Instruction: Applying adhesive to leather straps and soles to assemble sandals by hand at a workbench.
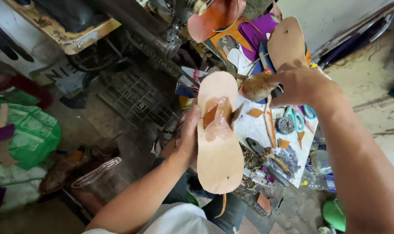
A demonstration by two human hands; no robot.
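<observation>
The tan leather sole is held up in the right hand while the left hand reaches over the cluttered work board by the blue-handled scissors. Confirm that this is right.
The hands are swapped. In the head view the left hand holds up the tan leather sole, and the right hand reaches over the cluttered work board by the blue-handled scissors.
</observation>
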